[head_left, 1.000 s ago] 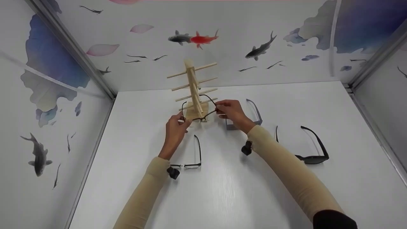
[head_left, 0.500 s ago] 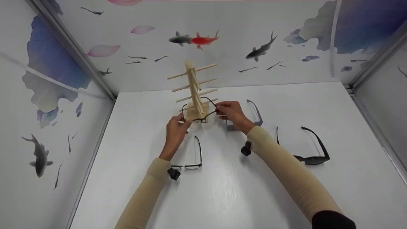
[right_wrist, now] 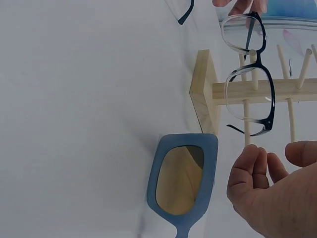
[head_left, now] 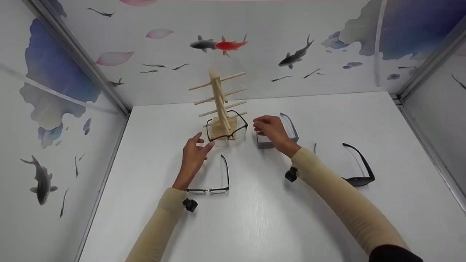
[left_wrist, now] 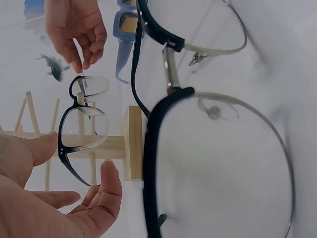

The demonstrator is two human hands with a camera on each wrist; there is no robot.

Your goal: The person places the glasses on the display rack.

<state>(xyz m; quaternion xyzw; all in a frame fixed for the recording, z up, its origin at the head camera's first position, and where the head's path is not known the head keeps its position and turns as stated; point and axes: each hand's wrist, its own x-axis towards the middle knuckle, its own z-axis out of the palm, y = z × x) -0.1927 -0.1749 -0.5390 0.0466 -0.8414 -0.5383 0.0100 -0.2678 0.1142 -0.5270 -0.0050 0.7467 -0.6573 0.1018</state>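
Black-and-clear eyeglasses [head_left: 239,128] hang on the lowest pegs of a wooden glasses stand [head_left: 219,98], temples reaching back on both sides of its post. My left hand [head_left: 194,154] is just off their left corner, thumb and fingers spread with nothing between them. To the right, my right hand [head_left: 272,131] is apart from the glasses, its fingers loosely bent and holding nothing. In the right wrist view the bridge of the eyeglasses [right_wrist: 258,63] sits by a front peg. Blue-framed sunglasses [head_left: 265,145] lie below my right hand, partly covered by it in the head view.
Half-rim glasses [head_left: 219,189] lie on the white table [head_left: 251,218] beside my left wrist and loom large in the left wrist view. Black sunglasses [head_left: 359,181] lie at the right, partly behind my right forearm. Printed walls [head_left: 255,22] enclose the back and sides.
Both hands have let go of the eyeglasses and drawn apart, the left to the left and slightly down, the right to the right. The glasses now stay on the stand.
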